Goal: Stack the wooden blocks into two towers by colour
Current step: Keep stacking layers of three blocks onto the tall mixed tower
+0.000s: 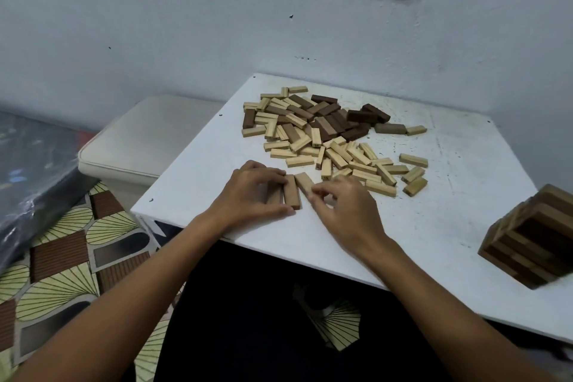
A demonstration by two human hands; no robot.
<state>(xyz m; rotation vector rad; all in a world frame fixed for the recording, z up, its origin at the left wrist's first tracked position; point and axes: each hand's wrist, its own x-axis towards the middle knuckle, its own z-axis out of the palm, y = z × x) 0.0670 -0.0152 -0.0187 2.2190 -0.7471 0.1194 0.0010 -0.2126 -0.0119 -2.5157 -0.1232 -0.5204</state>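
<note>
Three mid-brown blocks (290, 192) lie side by side near the counter (434, 220) front edge, left hand (254, 192) fingers flat steadying two, right hand (344, 208) fingers curled pinching the third; recommend closing gaps and squaring ends before adding a crosswise layer.

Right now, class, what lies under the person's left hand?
Under the left hand lie brown blocks side by side on the white table; its fingers cover how many.
</note>
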